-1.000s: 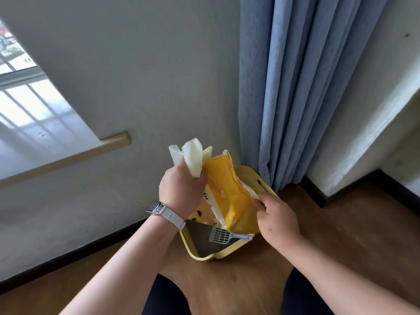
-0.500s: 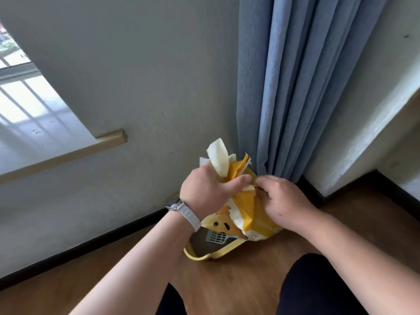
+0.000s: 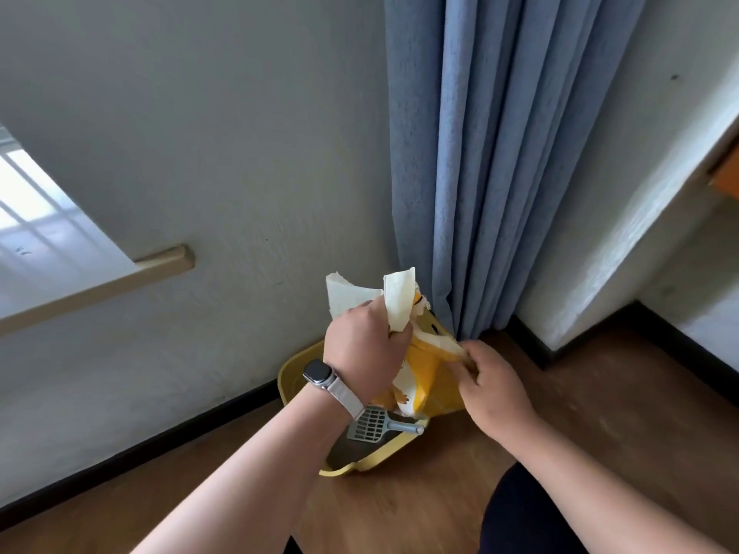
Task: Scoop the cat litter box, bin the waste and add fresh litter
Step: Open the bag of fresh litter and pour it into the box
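Observation:
A yellow and white litter bag (image 3: 424, 365) hangs over the yellow litter box (image 3: 376, 459) on the wooden floor by the wall. My left hand (image 3: 362, 345) grips the bag's bunched white top. My right hand (image 3: 490, 383) pinches the bag's right edge. A grey slotted scoop (image 3: 374, 425) lies in the box with its handle pointing right. Dark grey litter shows at the box's front; the bag hides the rest of the box.
A blue curtain (image 3: 492, 161) hangs right behind the box, down to the floor. A white wall with a black skirting board (image 3: 160, 441) runs along the left. My dark-clothed knee (image 3: 532, 513) is at the bottom right.
The bag's top has been gathered tighter in my left hand, and my right hand has slid down to its right edge. The view has shifted, showing more of the box and scoop.

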`<state>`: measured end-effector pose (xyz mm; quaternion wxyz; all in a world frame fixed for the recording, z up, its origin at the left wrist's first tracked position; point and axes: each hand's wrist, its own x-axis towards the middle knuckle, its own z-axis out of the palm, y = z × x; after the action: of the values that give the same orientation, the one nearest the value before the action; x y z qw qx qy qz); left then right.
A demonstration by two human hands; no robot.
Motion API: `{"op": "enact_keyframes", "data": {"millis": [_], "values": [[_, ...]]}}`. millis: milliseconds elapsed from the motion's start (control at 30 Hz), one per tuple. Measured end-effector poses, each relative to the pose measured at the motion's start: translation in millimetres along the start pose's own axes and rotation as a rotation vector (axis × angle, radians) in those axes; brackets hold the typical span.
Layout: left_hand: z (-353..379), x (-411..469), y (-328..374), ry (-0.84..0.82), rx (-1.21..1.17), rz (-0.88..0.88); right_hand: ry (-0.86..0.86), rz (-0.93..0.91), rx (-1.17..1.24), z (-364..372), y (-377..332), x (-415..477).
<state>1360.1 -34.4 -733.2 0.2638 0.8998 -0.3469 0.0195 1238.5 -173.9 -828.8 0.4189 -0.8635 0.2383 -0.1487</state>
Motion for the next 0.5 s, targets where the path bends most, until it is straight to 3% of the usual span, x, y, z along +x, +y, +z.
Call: {"op": "enact_keyframes", "data": {"millis": [200, 400, 500], "values": [[-1.4, 8.3, 0.8, 0.113, -0.086, -0.062, -0.133, 0.226, -0.046, 10.1, 31.7, -2.0], [-6.3, 19.6, -7.2, 0.184, -0.143, -0.207, -0.156, 0.248, -0.033, 5.2, 36.3, 8.1], [-14.2, 28.3, -16.5, 0.129, -0.169, -0.197, -0.112, 0.212, -0.020, -8.7, 32.7, 14.9]]}}
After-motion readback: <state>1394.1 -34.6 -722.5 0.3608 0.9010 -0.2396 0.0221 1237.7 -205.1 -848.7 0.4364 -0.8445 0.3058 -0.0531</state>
